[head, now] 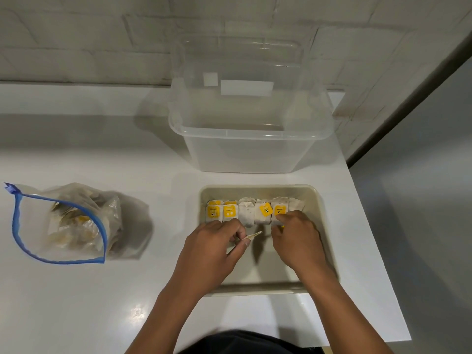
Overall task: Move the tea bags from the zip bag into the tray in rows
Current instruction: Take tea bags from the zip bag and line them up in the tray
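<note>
Nearest you is a dark garment (245, 343) at the bottom edge, and above it your two forearms reach into the beige tray (329, 226). Your left hand (212, 251) has its fingers curled, pinching a single tea bag (252, 235) edge-on just above the tray floor. Your right hand (296, 241) rests its fingertips on the right end of the laid tea bags (246, 213), thumb and forefinger seemingly nipping one there (the grip itself is partly hidden, so take that as a guess).

I judge the task is in its early part. A band of bags stands along the far wall of the tray, about two overlapping rows, some showing yellow labels and some plain paper. The near half of the tray floor is bare, so there is room for several more rows. The zip bag (76, 226) lies well to your left on the white counter (102, 302), its blue-edged mouth gaping open and plenty of bags visible inside.

Behind the tray stands a clear plastic tub (251, 139), just beyond its far rim, with a tiled wall (102, 34) behind that. Nothing lies between the zip bag and the tray, so the path across looks free.
</note>
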The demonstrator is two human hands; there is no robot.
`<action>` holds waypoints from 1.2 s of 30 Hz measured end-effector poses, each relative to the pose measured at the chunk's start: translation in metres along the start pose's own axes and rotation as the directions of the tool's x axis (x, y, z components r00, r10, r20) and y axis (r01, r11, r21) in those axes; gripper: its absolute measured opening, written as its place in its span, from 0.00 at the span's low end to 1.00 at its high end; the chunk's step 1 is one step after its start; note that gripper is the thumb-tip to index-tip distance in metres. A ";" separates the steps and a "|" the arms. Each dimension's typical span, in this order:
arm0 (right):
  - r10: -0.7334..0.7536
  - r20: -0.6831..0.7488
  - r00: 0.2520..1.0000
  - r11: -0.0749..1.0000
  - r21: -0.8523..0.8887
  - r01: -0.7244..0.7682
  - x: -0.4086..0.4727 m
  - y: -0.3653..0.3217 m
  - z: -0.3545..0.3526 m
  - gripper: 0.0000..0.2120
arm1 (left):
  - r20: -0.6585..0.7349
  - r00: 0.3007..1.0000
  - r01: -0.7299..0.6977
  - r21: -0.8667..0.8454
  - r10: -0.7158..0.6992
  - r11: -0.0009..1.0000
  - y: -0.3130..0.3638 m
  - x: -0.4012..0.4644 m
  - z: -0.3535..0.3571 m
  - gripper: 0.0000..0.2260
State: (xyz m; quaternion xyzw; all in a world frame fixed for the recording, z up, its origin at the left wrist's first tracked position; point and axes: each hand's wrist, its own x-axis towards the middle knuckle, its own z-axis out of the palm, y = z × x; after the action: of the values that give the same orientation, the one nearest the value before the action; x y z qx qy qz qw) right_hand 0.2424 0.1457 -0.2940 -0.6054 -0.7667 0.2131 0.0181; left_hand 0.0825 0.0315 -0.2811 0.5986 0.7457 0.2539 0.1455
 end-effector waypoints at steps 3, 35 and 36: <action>0.000 0.000 1.000 1.000 -0.002 0.000 0.000 0.000 0.002 0.13 | -0.011 1.000 -0.009 0.003 0.009 1.000 0.001 0.000 0.000 0.07; 0.038 0.015 0.999 0.994 0.101 -0.039 -0.041 0.024 -0.043 0.13 | 0.352 0.936 0.053 -0.112 -0.010 0.992 0.055 0.104 0.059 0.02; 0.042 0.018 0.999 0.993 0.113 -0.044 -0.041 0.025 -0.043 0.12 | 0.358 0.933 0.054 -0.103 -0.013 0.993 0.056 0.106 0.064 0.02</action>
State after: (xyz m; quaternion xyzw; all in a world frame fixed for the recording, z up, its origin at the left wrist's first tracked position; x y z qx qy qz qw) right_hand 0.2884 0.1247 -0.2544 -0.6180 -0.7402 0.2615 0.0420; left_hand 0.1363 0.1556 -0.2940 0.6129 0.7017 0.1794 0.3158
